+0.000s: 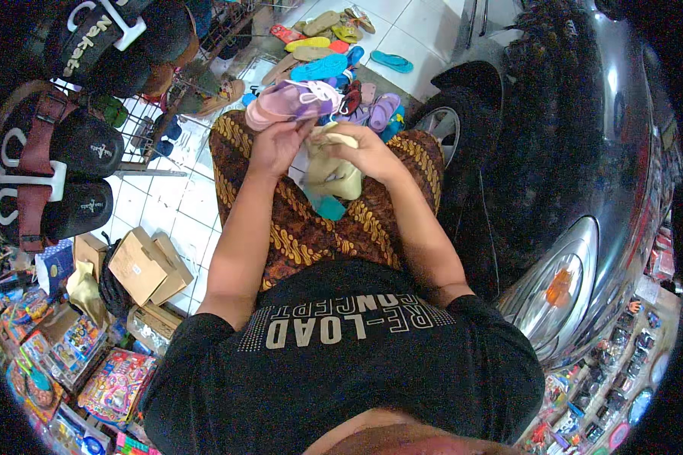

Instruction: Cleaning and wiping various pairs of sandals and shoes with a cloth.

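A pink and purple lace-up sneaker (pixel 293 102) with white laces is held up in my left hand (pixel 278 148), the fingers under its side. My right hand (pixel 370 152) is shut on a pale yellow, crumpled soft item (pixel 338 170), possibly cloth or a bag. It hangs over my lap beside the shoe, close to its lace end. A teal piece (pixel 328 208) shows at its lower end. The brown and yellow patterned garment (pixel 313 244) covers my legs below both hands.
Loose sandals and flip-flops (pixel 319 65) lie heaped on the floor ahead. A dark car (pixel 546 142) stands close at my right. Hanging sandals (pixel 51 170) and a wire rack (pixel 142 131) are at my left, above cardboard boxes (pixel 139 264) and packaged goods (pixel 116 384).
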Available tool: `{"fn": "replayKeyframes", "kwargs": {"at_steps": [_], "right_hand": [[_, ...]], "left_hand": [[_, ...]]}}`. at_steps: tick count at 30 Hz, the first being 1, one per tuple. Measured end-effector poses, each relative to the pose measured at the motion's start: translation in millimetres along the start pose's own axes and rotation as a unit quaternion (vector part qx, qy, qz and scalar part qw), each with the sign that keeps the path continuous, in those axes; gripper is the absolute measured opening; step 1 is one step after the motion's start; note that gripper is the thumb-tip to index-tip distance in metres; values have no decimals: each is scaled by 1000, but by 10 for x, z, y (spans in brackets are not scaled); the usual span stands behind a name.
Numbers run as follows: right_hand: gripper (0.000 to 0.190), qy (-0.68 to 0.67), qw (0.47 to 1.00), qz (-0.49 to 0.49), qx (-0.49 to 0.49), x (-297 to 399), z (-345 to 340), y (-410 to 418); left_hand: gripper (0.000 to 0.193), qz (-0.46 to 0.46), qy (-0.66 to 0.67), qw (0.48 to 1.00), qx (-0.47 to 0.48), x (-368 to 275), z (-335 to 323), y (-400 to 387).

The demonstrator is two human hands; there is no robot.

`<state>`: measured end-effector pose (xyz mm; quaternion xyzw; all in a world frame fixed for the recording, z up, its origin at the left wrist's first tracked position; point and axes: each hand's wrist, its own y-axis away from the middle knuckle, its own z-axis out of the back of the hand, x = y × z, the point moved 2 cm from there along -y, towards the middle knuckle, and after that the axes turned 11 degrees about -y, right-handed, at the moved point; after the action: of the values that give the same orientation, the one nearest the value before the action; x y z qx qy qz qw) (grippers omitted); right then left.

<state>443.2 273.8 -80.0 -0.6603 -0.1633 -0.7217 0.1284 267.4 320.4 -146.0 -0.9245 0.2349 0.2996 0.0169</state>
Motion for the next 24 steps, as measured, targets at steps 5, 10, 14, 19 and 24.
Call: {"fn": "replayKeyframes", "kwargs": {"at_steps": [5,10,14,19,24], "right_hand": [[44,-211,968,-23,-134,14,224,168],[38,-337,894,6,-296,119,371,79],[35,97,962,72,-244,96,114,-58],[41,272,940,45,-199,41,-254,-62],[43,324,933,20,-158,89,-398,-42]], "left_hand": [[64,-24,85,995,49,-80,-72,24],[60,-2,161,982,98,-139,-183,45],[57,-9,214,977,-15,-146,-318,12],[50,-33,188,981,-12,-96,-233,-6],[61,-25,198,973,-119,-65,-46,-39]]}}
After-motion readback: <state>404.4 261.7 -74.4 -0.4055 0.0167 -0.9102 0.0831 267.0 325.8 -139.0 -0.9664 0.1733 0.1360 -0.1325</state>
